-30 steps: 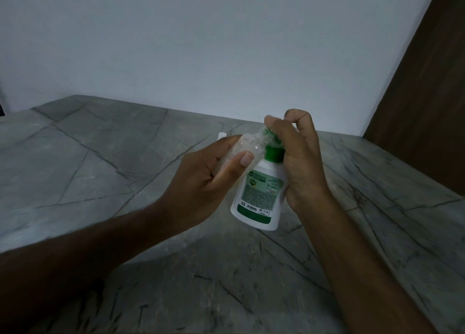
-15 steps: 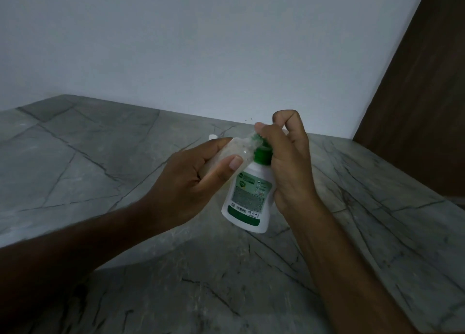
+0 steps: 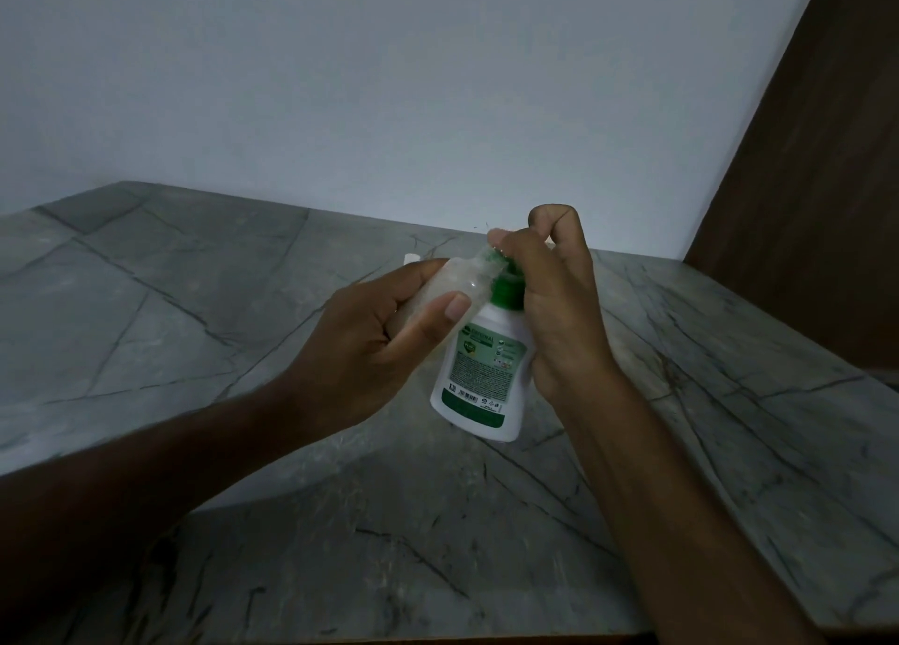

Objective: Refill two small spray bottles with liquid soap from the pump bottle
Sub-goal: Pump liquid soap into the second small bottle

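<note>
Here, spray bottle (image 3: 455, 287) within left fingers (image 3: 438, 316), at pump bottle (image 3: 481, 382)

Single head-worn view, wide-angle, looking forward and down from the person's own eye level.

The camera sat close above both forearms, which entered from the bottom edge and met near the middle of the picture. It faced across a grey veined surface (image 3: 185, 313) toward a plain pale wall (image 3: 389, 85), with a dark brown panel (image 3: 827, 182) along the right edge. The horizon tilted slightly, and no second view overlapped it.
</note>
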